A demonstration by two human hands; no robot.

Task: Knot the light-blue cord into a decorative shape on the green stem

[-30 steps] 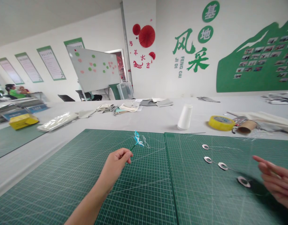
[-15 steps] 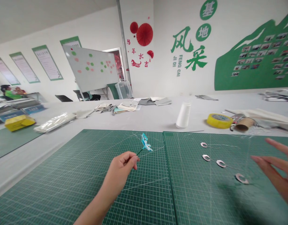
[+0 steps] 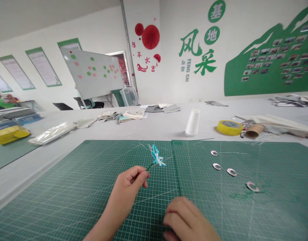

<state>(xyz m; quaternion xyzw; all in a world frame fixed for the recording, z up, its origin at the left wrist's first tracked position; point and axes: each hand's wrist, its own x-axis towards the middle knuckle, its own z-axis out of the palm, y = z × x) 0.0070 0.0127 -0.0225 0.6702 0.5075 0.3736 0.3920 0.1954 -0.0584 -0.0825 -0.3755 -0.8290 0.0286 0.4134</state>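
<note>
My left hand [image 3: 131,182] pinches the dark green stem of a blue beaded flower [image 3: 157,157], holding it tilted above the left cutting mat [image 3: 93,187]. White beads line the flower's petals. Low in the view, my right hand [image 3: 187,219] is over the seam between the mats, its fingers curled inward; whatever may be between them is hidden. On the right cutting mat [image 3: 206,187] lie several small whitish rings, among them one [image 3: 231,172] with a thin wire tail. A tangle of green thread [image 3: 264,192] surrounds the nearest ring [image 3: 252,186].
Behind the mats stand a white thread cone [image 3: 193,122], a yellow tape roll [image 3: 229,128] and a cardboard tube [image 3: 254,130]. Folded cloth [image 3: 134,113] lies farther back. At left are a yellow box [image 3: 12,134] and a clear-wrapped packet [image 3: 53,133]. A person in green [image 3: 4,100] sits far left.
My right hand has come from the right edge, where its fingers were spread, to the lower middle, now curled. My left hand still holds the flower, which has turned slightly. The view has shifted right.
</note>
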